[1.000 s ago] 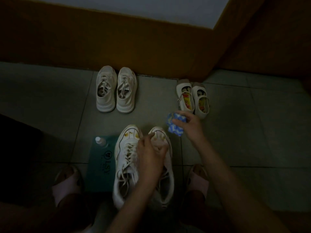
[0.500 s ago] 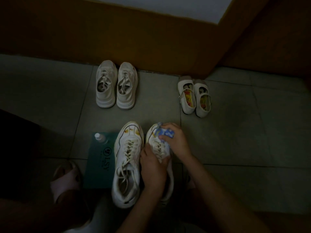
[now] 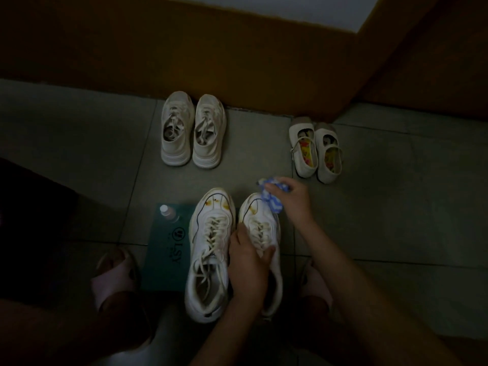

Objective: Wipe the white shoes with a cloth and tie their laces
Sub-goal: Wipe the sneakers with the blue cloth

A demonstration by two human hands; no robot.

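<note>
Clutching a bunched blue-and-white cloth [image 3: 273,201], the right hand [image 3: 294,200] has its fingers curled tight round the fabric and holds it against the outer edge of the toe of a white sneaker [image 3: 260,220]. The left hand [image 3: 247,262] grips that same sneaker across its middle, with the thumb lying over the tongue and the fingers tucked down the inner side. The laces above the thumb look slack.

Just beside it stands the second white sneaker [image 3: 208,260], its laces loose and untied. Both toes carry yellowish stains. On the far side of that shoe lies a flat teal box [image 3: 165,257] with a small bottle [image 3: 167,212] on its far corner. A foot in a pink slipper [image 3: 113,276] sits on either side of the pair.

Further off on the grey tiled floor [image 3: 92,154], a beige pair of trainers [image 3: 192,133] stands close to the brown wall [image 3: 211,62]. A small pair of strap shoes [image 3: 315,150] with bright insoles sits off to the side. The room is dim.
</note>
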